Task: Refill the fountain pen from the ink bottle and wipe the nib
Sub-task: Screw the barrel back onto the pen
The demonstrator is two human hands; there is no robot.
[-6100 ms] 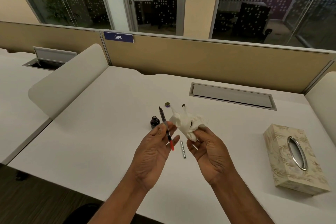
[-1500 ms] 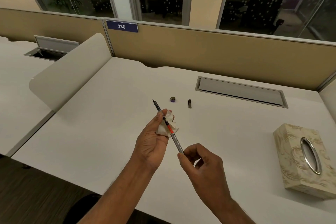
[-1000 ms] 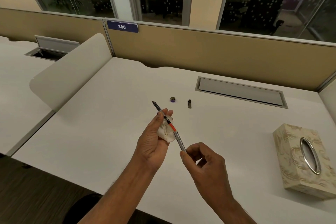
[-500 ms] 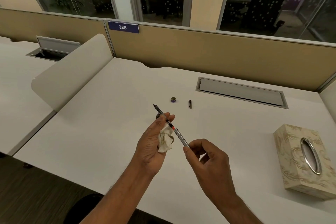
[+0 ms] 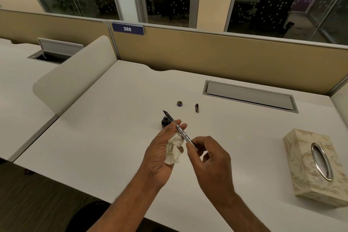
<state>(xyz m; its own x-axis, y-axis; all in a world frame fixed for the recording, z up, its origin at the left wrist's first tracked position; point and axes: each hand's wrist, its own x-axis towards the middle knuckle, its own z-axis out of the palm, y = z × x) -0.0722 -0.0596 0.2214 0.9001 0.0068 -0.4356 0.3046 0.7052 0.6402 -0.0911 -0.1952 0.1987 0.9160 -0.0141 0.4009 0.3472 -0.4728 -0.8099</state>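
Observation:
The fountain pen (image 5: 178, 129) points up and left, its dark nib bare above the open ink bottle (image 5: 165, 122). My left hand (image 5: 162, 149) pinches the pen's front part between thumb and fingers and keeps a crumpled white tissue (image 5: 174, 149) in its palm. My right hand (image 5: 209, 160) grips the silver barrel's rear end with its fingertips. The bottle's cap (image 5: 179, 103) and the pen's dark cap (image 5: 197, 108) lie on the white desk (image 5: 113, 128) further back.
A patterned tissue box (image 5: 316, 165) with a metal oval opening stands at the right. A closed grey cable hatch (image 5: 250, 96) is set in the desk behind. A curved white divider (image 5: 75, 75) rises at the left, a tan partition at the back.
The silver barrel has slid up over the pen's red section, which no longer shows. The tissue has dropped lower in my left palm. The ink bottle has come into sight behind my left hand.

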